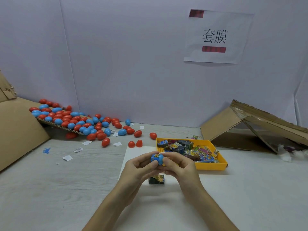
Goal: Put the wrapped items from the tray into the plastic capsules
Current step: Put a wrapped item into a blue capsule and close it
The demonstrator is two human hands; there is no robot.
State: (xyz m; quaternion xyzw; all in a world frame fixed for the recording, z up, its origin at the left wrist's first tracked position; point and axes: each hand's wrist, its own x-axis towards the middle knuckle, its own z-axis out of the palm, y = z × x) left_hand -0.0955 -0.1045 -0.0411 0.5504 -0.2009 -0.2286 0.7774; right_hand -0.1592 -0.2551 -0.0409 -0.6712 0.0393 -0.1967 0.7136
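Blue capsule (158,158), pinched by left hand (138,170), right hand (180,169), yellow tray (211,166) near

Noted a paper sign (216,37) stuck on the pale wall (125,55), printed with two black characters and two red-and-black bars. Saw a collapsed cardboard box (233,129) at the far right of the grey table (50,180), with white fluff (286,156) beside its opening. Found a big cardboard sheet (18,130) leaning at the left, paper scraps (67,157) and a blue smear (46,150) near it, and a white sheet (166,205) lying flat in the middle.
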